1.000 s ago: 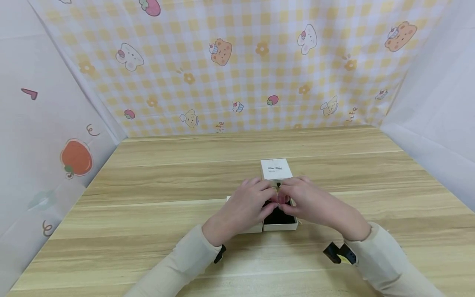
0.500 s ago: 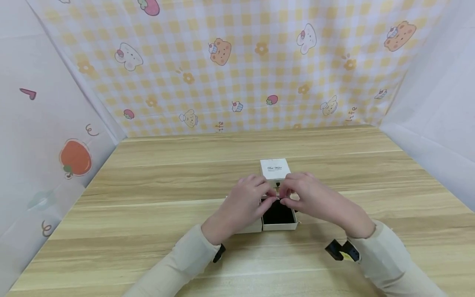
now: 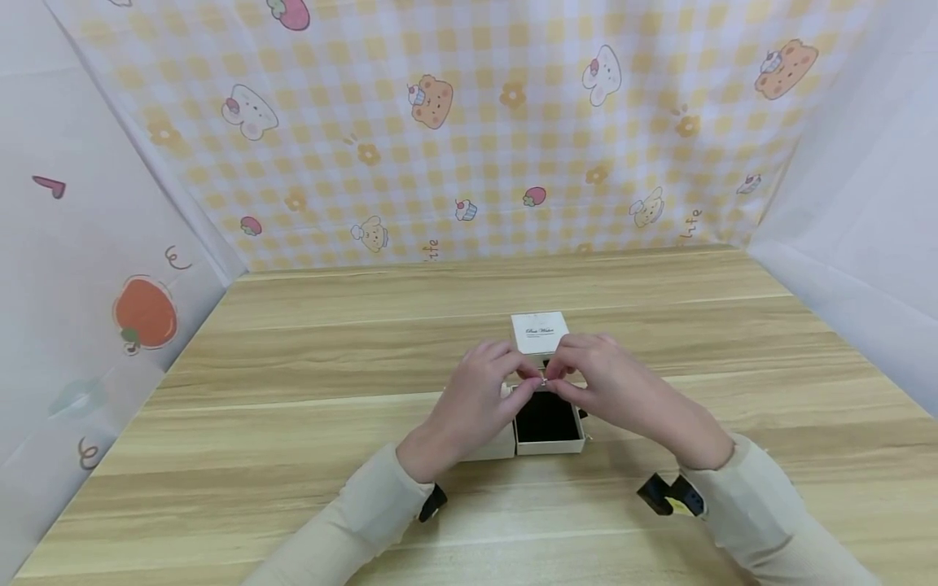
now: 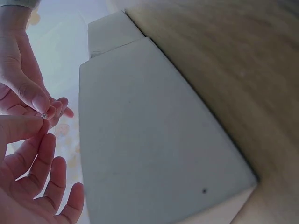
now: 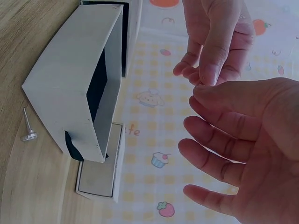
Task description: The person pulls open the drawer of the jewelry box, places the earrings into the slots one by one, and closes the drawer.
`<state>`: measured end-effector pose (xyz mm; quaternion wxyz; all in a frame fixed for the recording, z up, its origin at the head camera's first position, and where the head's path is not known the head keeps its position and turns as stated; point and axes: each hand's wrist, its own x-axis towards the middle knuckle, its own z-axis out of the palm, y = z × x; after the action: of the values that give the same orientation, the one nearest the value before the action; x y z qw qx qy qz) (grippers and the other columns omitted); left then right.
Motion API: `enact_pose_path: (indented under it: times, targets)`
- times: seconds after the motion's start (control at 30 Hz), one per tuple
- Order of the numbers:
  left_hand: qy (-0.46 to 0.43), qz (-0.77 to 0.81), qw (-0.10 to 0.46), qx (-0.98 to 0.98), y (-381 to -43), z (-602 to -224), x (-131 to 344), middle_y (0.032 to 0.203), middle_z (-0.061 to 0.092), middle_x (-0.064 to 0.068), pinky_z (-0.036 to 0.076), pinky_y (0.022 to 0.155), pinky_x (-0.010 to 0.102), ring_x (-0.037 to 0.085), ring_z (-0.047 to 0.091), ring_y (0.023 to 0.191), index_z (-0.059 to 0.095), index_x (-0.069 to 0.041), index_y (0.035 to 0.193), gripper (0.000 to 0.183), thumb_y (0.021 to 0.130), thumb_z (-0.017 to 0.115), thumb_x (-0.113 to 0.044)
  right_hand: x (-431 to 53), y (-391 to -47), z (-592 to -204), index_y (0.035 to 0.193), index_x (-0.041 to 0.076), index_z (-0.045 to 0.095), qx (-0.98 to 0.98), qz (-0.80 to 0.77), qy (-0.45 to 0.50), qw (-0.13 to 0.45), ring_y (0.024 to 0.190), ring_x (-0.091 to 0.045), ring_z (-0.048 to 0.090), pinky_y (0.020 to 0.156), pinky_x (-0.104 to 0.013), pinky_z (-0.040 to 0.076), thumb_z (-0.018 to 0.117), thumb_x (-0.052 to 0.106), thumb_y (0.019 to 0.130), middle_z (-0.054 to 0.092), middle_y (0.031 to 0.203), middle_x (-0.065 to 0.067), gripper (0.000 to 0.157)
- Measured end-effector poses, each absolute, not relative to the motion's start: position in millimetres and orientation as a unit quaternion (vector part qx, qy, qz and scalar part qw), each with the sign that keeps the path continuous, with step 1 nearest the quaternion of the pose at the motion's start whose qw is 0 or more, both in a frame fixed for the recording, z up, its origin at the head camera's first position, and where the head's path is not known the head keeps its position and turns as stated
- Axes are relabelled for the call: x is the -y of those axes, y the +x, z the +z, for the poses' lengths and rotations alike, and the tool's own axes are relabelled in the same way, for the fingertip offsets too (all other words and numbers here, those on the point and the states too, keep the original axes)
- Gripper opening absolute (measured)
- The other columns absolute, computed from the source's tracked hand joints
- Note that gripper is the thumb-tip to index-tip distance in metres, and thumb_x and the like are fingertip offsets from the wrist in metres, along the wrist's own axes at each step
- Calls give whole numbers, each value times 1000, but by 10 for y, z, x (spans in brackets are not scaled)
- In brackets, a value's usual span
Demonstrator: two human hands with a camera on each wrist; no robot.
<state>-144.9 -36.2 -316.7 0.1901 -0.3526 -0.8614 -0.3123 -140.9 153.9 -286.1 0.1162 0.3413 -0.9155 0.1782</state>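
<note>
Thumb and fingers of my left hand [image 3: 476, 399] pinch a tiny silvery earring [image 4: 44, 115] from one side. My right hand [image 3: 611, 391] pinches it from the other side, with the fingertips of both hands meeting. Directly below and nearer to me lies an open white box drawer [image 3: 551, 447] with a black lining. Its white outer case [image 3: 489, 449] sits against the drawer's left side, partly hidden by my left hand. A stud earring [image 5: 29, 135] with a thin post lies on the table beside the drawer in the right wrist view.
Behind my hands stands a closed white box [image 3: 540, 332] with "Best Wishes" lettering on its lid. The wooden table [image 3: 330, 342] ends at a yellow checked cloth [image 3: 484, 146] at the back. White cloths hang at both sides.
Both hands have risen and moved slightly away from me, off the open drawer, uncovering more of its black lining. The tiny silvery earring now shows between the fingertips.
</note>
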Motion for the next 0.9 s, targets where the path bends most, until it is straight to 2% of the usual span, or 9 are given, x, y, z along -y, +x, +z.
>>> enact_pose_path:
  times: [0.33,0.5,0.9]
  targets:
    - [-343,-305,179,870,-1448,-3193,366,81,59,-6,43,79,28,12,52,84,67,-14,83,4,85,67,-18,-1534,-1402,-2849,80,15,66,916,178,339,117,75,-12,57,75,-41,42,70,9,82,60,81,7,7]
    - [-344,-297,171,874,-1446,-3191,366,81,59,-6,43,79,29,12,51,84,67,-13,84,5,86,66,-18,-1534,-1408,-2863,81,14,66,914,178,344,124,75,-13,58,74,-42,42,70,8,81,60,82,6,7]
    - [-337,-300,149,880,-1442,-3175,366,84,60,-6,44,83,31,13,52,87,66,-13,85,6,87,64,-18,-1545,-1426,-2911,79,15,66,907,182,351,147,72,-6,53,71,-34,38,73,8,78,57,81,7,9]
